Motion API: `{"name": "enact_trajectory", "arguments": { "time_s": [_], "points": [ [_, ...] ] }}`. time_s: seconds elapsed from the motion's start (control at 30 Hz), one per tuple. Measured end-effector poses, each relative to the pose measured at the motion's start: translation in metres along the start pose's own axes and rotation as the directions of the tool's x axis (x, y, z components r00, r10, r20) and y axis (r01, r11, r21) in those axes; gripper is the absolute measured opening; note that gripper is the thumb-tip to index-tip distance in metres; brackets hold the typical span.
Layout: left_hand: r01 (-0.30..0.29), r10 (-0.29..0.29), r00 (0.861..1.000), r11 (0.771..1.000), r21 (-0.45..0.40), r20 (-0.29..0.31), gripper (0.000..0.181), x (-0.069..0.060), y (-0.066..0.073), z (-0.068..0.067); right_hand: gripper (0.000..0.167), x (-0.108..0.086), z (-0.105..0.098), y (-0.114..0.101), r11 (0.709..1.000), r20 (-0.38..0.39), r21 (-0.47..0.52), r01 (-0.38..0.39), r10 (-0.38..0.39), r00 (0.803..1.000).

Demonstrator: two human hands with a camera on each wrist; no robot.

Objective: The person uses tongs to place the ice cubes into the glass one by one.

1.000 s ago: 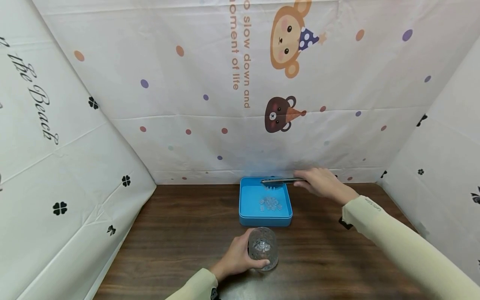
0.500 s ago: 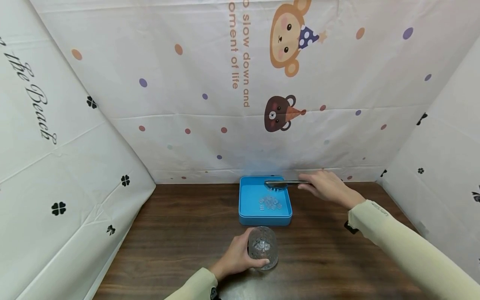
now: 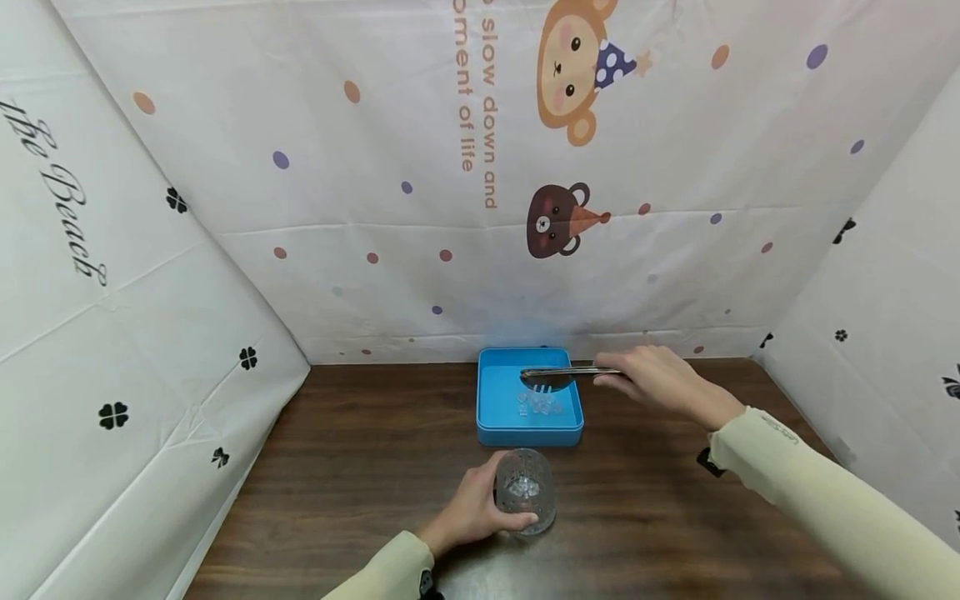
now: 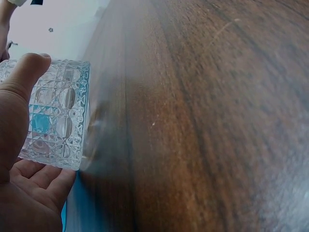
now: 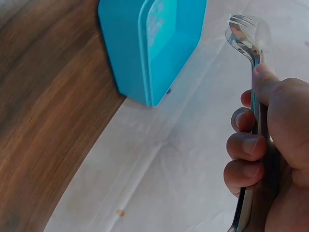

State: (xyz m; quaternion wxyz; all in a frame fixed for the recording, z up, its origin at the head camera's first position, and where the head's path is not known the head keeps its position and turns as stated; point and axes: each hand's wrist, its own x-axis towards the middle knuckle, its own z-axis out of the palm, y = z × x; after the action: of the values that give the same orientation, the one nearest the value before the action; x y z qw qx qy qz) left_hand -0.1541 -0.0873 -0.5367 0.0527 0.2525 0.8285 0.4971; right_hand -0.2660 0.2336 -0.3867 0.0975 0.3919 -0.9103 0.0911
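Observation:
In the head view my left hand (image 3: 474,505) grips a clear glass (image 3: 527,493) with clear pieces low inside it. The left wrist view shows the cut pattern of the glass (image 4: 58,113), with the thumb on one side and fingers on the other. My right hand (image 3: 660,382) holds metal serving tongs (image 3: 551,379), one end fork-like and the other spoon-like. The tong ends hang over a blue tray (image 3: 491,437) with several clear ice-like pieces (image 3: 542,407). In the right wrist view fingers wrap the tongs (image 5: 256,116); whether a clear piece sits between their tips I cannot tell.
A brown wooden table (image 3: 360,467) lies beneath everything. White printed cloth (image 3: 405,275) rises behind the tray, with more cloth along the left and right sides. The tray stands near the table's back edge, just beyond the glass.
The tongs have shifted from the tray's far side toward its middle, over the clear pieces. My left hand keeps its grip on the glass. The head view has tilted slightly.

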Motion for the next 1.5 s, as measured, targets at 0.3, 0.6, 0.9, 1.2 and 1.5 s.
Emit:
{"name": "enact_trajectory", "arguments": {
  "time_s": [0.3,0.6,0.9,1.2,1.5],
  "points": [
    [-0.001,0.001,1.000,1.000,0.018,-0.001,0.077,0.000,0.000,0.000,0.018,-0.017,-0.007,-0.027,0.994,-0.021,0.034,0.100,-0.100,0.995],
    [-0.040,0.040,0.999,0.998,0.040,-0.011,0.080,0.000,-0.003,0.002,0.018,-0.033,-0.002,-0.045,0.978,-0.032,0.034,0.204,-0.203,0.979],
    [-0.037,0.038,0.999,0.998,0.049,-0.017,0.074,0.000,-0.003,0.001,0.021,-0.037,0.003,-0.055,0.972,-0.046,0.046,0.229,-0.227,0.973],
    [-0.045,0.046,0.999,0.998,0.036,-0.016,0.073,0.000,-0.003,0.002,0.025,-0.039,0.007,-0.058,0.971,-0.062,0.038,0.236,-0.234,0.970],
    [-0.012,0.012,1.000,0.999,0.051,-0.001,0.079,0.000,0.000,0.000,0.018,-0.045,0.009,-0.059,0.982,-0.007,0.098,0.163,-0.163,0.987]
  ]
}}
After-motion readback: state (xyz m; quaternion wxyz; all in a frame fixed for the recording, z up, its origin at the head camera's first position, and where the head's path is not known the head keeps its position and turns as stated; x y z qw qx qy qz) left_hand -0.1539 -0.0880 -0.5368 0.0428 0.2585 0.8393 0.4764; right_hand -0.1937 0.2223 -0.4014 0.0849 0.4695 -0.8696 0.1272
